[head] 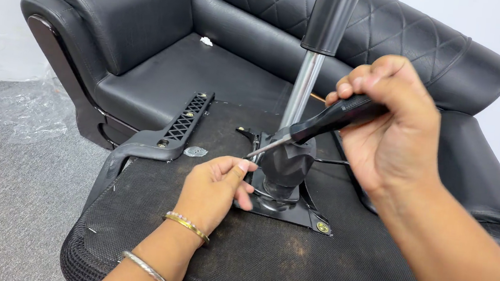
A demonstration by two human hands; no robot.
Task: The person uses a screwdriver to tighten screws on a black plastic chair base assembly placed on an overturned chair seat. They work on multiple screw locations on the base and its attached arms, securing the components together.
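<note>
Centre of frame: we held a black-handled screwdriver [325, 122] in our right hand [389, 120], fingers wrapped tight round the grip, its tip angled down-left at the metal mounting plate [292, 210] under the gas-lift column [305, 85]. Our left hand [215, 189] rested loosely curled on the upturned chair seat [263, 258], thumb steadying the tip. One brass-coloured bolt [322, 227] sat in the plate's lower right corner; the armrest [168, 135] was bolted on, upper left. The corner at the tip looked unfinished.
</note>
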